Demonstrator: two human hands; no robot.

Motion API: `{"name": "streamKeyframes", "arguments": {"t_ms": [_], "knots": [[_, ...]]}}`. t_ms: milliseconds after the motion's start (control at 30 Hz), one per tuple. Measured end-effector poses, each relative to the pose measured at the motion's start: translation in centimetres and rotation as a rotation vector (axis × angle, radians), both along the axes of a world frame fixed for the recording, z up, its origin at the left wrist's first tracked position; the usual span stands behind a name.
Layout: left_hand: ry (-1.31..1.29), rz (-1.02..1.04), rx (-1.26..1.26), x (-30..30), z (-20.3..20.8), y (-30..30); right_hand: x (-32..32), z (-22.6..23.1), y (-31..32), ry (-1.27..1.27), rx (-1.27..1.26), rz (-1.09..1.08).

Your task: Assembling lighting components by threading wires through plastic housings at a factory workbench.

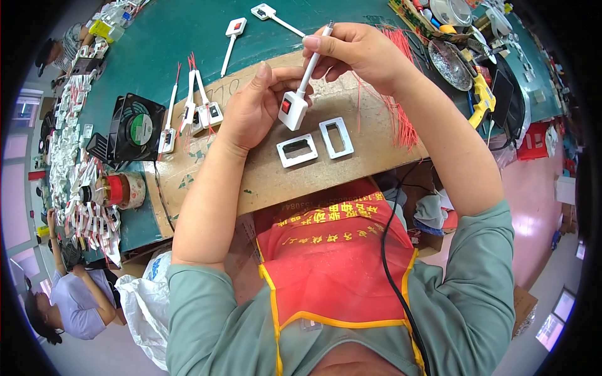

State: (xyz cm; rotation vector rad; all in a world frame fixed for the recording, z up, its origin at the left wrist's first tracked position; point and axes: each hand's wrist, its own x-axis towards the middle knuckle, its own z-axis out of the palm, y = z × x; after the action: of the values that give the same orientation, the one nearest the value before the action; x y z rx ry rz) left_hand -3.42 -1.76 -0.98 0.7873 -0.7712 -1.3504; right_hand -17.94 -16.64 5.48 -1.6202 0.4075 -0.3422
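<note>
Between my hands is a white switch box (pixel 293 111) with a red rocker switch and a long white stem ending in a metal tip. My right hand (pixel 351 53) pinches the stem close to that tip, so the box hangs down to the left. Behind the stem and box, the fingers of my left hand (pixel 254 103) are loosely curled; its thumb points up, apart from them. Whether those fingers touch the box is unclear. Two white rectangular frames, one (pixel 297 150) lying left of the other (pixel 337 138), are on the brown board (pixel 251 178) below my hands.
Two similar switch boxes (pixel 236 27) (pixel 263 11) lie at the far side. Several wired housings (pixel 209 115) sit left, beside a black fan (pixel 135 128) and a jar (pixel 122 190). Red wires (pixel 401 94), a metal dish (pixel 449 64) and a yellow-handled tool (pixel 483 100) are right. Another person (pixel 81 304) sits left.
</note>
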Motion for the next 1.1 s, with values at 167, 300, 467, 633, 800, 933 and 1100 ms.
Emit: {"name": "streamKeyframes", "arguments": {"t_ms": [167,300,467,633,800,933,1100], "knots": [[-0.438,0.226,-0.053,-0.7,-0.2,-0.2,0.5,-0.7,0.9,0.02,-0.172,-0.098],[-0.35,0.38,-0.053,-1.6,-0.7,-0.1,0.8,-0.3,2.1,0.15,-0.436,-0.022],[-0.371,0.452,-0.052,-1.0,0.0,-0.4,-2.3,1.1,-3.6,0.298,-0.563,-0.148],[-0.197,0.442,-0.012,-0.2,-0.4,-0.3,-6.1,-0.2,-8.5,0.87,-1.097,-0.117],[-0.024,0.404,-0.025,-0.1,-0.5,-0.6,-6.8,-2.0,-9.5,1.083,-0.939,-0.096],[-0.001,0.373,-0.044,-0.1,-0.7,-0.6,-6.5,-2.1,-9.9,1.063,-0.876,0.014],[0.018,0.37,-0.054,0.0,-0.7,-0.4,-7.4,-1.9,-10.1,0.957,-0.479,-0.15]]}}
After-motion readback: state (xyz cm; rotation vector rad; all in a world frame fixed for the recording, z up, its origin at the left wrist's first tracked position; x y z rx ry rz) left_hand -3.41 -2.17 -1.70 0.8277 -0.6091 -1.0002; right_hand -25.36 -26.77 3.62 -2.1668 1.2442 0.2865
